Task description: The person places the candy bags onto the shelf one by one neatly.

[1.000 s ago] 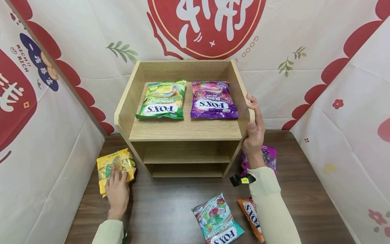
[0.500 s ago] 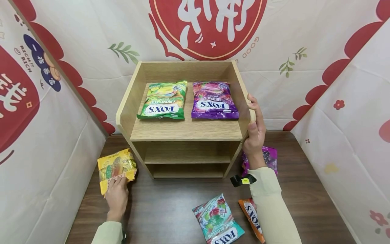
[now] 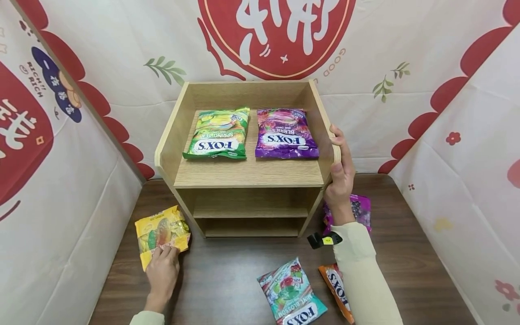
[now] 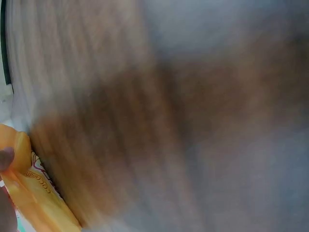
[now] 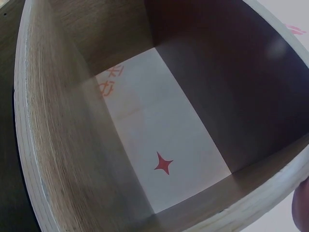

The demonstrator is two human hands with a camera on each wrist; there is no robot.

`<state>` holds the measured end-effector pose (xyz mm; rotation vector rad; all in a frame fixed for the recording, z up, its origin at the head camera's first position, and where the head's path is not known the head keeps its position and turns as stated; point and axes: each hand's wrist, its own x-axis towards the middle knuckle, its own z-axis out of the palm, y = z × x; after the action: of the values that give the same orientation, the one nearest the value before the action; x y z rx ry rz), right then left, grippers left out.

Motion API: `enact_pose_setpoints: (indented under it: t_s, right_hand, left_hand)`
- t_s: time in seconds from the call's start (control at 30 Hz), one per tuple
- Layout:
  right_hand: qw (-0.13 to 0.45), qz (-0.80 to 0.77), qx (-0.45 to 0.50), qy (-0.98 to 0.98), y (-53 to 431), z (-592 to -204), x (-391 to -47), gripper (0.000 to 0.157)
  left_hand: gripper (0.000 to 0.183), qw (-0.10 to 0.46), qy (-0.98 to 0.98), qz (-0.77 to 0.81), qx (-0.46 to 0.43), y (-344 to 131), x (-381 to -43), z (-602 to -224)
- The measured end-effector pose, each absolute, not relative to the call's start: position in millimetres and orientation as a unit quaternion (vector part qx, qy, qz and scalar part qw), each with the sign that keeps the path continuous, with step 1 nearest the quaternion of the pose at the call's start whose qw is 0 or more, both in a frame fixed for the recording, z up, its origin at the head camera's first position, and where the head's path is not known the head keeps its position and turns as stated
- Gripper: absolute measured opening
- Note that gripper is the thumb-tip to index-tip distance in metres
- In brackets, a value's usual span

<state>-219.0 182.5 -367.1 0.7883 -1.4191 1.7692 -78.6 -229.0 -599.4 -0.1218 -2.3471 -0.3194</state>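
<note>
In the head view my left hand pinches the near edge of a yellow candy bag left of the wooden shelf unit. The left wrist view has a thumb on that yellow bag at its left edge, over blurred table. My right hand grips the right side panel of the shelf unit, fingers behind its front edge and thumb on the near side. A green Spring Tea bag and a purple Berries bag lie on the top shelf. The right wrist view looks into a shelf compartment.
A teal Mint Blossom bag lies at the front of the brown table. Beside it an orange Fox's bag is partly under the right sleeve. Behind the right wrist is another purple bag. Printed cloth walls enclose the table.
My left hand has slid its fingers back from on top of the yellow bag to its near edge, then moved right with the bag. The right hand stays on the shelf unit.
</note>
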Motion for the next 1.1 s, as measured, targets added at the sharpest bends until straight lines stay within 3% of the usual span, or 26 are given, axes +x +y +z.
enact_pose_setpoints:
  t_s: [0.43,0.73,1.1]
  right_hand:
    - [0.360,0.686,0.307,-0.552,180,-365,-219,0.066]
    - [0.363,0.691,0.305,-0.546,178,-359,-214,0.067]
    - [0.368,0.687,0.304,-0.548,180,-364,-219,0.066]
  left_hand:
    - [0.013,0.409,-0.901,-0.128,-0.069,-218,-57,-599]
    - [0.018,0.383,-0.912,-0.124,-0.081,-209,-40,-600]
    - [0.037,0.376,-0.914,-0.132,-0.082,-193,-20,-601]
